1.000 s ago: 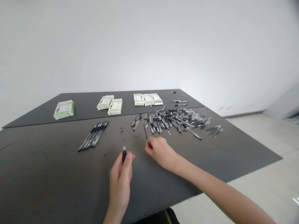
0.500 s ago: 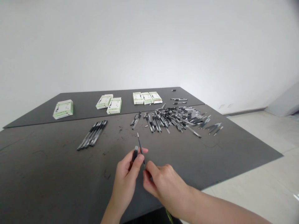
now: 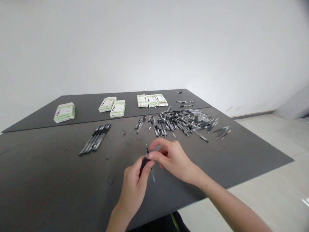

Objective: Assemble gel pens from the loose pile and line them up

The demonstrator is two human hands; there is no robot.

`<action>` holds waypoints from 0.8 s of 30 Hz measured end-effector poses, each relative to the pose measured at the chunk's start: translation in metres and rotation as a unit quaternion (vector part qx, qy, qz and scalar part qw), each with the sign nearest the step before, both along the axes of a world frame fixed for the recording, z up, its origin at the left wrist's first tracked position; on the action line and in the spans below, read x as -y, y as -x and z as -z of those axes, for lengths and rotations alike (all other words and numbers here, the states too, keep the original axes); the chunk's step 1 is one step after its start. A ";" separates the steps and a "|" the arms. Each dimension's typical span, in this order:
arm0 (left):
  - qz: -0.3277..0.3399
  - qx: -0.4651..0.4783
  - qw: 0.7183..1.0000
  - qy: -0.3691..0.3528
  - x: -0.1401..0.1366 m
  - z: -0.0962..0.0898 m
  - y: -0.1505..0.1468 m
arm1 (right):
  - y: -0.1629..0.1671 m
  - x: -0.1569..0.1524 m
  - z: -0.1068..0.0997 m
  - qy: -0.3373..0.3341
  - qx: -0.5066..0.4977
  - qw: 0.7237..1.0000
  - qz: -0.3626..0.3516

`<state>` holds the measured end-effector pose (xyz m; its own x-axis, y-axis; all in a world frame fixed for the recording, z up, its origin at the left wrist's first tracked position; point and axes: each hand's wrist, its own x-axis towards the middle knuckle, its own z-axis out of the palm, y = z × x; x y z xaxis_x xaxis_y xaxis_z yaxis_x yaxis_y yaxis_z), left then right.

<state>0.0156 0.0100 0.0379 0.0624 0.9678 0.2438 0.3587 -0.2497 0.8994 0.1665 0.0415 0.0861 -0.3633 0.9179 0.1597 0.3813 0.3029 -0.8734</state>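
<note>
My left hand [image 3: 136, 178] is closed, thumb against fingers, around a thin pen refill [image 3: 153, 176]. Its narrow tip points up and away from me, and its clear tail sticks out below the fingers. A short black pen part [image 3: 144, 162], perhaps a cap, is also held in that hand, mostly covered by the fingers. My right hand [image 3: 169, 154] comes in from the right. Its thumb and index finger close in at the refill just below the tip, and the exact contact is partly hidden.
A big heap of pens [image 3: 185, 120] lies beyond my right hand, with loose refills [image 3: 222, 132] at its right end. A neat row of pens [image 3: 95, 139] is at left. Green-white boxes [image 3: 117, 109] stand farther back on the dark table [image 3: 60, 180].
My right hand has moved from the refill's lower end up to near its tip. The refill now sits lower in my left hand, its tail showing below.
</note>
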 end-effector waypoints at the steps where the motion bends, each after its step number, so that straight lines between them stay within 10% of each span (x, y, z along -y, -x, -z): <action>1: 0.003 -0.006 1.000 -0.004 0.000 0.000 0.000 | 0.003 -0.001 -0.001 0.007 -0.020 1.000 -0.010; 12: 0.004 -0.031 0.999 -0.033 0.002 -0.002 -0.004 | 0.011 -0.006 -0.004 0.046 -0.093 0.990 -0.100; 24: -0.015 -0.049 0.998 -0.041 0.004 0.005 -0.005 | 0.008 0.000 -0.044 -0.255 -0.258 0.918 0.159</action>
